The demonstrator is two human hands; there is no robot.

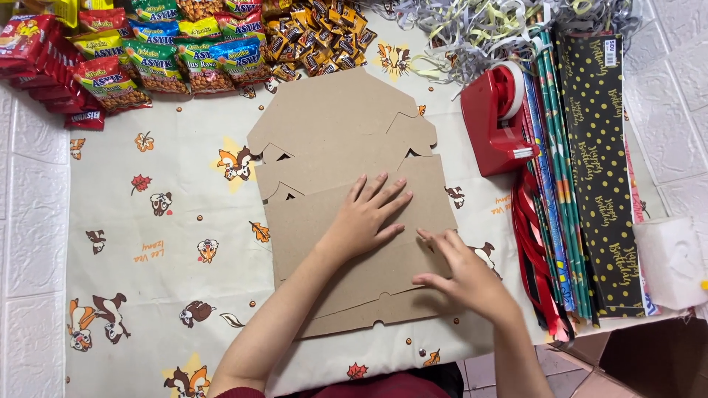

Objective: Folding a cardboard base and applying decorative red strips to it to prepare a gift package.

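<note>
A flat brown cardboard box blank (346, 133) lies unfolded on a cream cloth printed with squirrels and leaves (140, 221). My left hand (366, 214) presses flat on a folded-over panel near the middle, fingers spread. My right hand (459, 269) rests on the right edge of the same panel, fingertips on the fold. Neither hand grips anything.
Snack packets (162, 59) and small wrapped candies (317, 37) lie along the far edge. A red tape dispenser (495, 121), rolled gift wrap (560, 169), a black dotted sheet (601, 169), red ribbons (531, 243) and shredded paper (472, 29) are at the right. A white box (671, 262) sits at the far right.
</note>
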